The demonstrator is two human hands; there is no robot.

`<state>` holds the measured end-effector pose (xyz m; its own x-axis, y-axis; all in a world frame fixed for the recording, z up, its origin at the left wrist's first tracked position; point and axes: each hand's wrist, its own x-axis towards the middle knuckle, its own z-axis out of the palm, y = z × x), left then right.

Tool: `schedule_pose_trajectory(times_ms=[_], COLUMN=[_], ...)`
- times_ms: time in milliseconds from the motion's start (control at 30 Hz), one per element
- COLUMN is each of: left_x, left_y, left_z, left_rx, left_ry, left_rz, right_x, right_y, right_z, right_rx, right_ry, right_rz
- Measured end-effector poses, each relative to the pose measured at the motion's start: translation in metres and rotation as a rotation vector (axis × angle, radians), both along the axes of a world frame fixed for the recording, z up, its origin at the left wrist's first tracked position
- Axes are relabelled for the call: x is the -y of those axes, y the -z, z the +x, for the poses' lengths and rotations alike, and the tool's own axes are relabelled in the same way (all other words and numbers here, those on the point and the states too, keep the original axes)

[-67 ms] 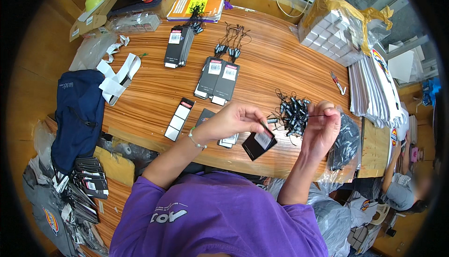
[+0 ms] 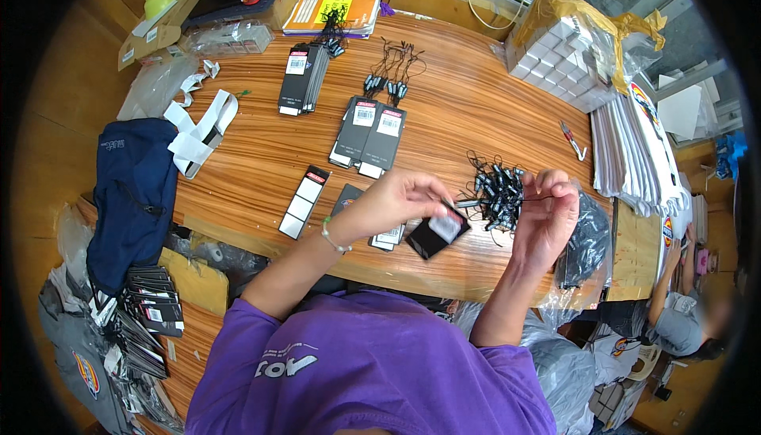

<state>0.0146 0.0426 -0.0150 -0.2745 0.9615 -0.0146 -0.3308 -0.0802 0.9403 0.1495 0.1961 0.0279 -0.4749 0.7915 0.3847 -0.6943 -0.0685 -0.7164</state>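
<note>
My left hand point(image 2: 394, 207) pinches a black hang tag point(image 2: 426, 243) with a pale sticker by its top corner, above the front part of the table. My right hand point(image 2: 547, 221), raised at the right, has its fingers closed on a thin black hang-tag string point(image 2: 536, 198). Whether that string passes through the tag I cannot tell. Behind and between the hands lies a tangled pile of black strings point(image 2: 495, 189) with small fasteners. A small stack of tags point(image 2: 388, 238) is partly hidden under my left hand. Left of it lies a black strip with white labels point(image 2: 305, 202).
Strung tags point(image 2: 384, 140) lie mid-table, with another row point(image 2: 304, 78) farther back. Red-handled snips point(image 2: 572, 141) lie at right, near stacked white garments point(image 2: 634, 150) and a plastic-wrapped block of boxes point(image 2: 559, 55). A navy bag point(image 2: 135, 189) is at left. Another person point(image 2: 680, 320) is far right.
My left hand has shifted slightly up and left, and the hang tag has turned a little in its grip. My right hand has barely moved.
</note>
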Motion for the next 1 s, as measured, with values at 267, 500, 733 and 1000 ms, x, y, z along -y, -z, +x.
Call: schedule_pose_trajectory(times_ms=[267, 500, 733, 1000], left_x=[-0.002, -0.001, -0.004, -0.003], left_y=[-0.016, -0.017, -0.011, -0.012], left_z=[-0.009, -0.006, -0.006, -0.004], left_rx=[-0.407, -0.490, -0.433, -0.344], left_ry=[-0.431, -0.509, -0.533, -0.501], left_rz=[-0.060, -0.029, -0.028, -0.012], right_x=[0.013, 0.025, 0.042, 0.050], right_y=[-0.003, 0.025, 0.030, 0.033], right_z=[-0.007, -0.015, -0.026, -0.037], right_rx=[0.534, 0.675, 0.680, 0.678], right_ry=[-0.114, -0.107, -0.047, 0.045], right_rz=[0.208, 0.279, 0.435, 0.553])
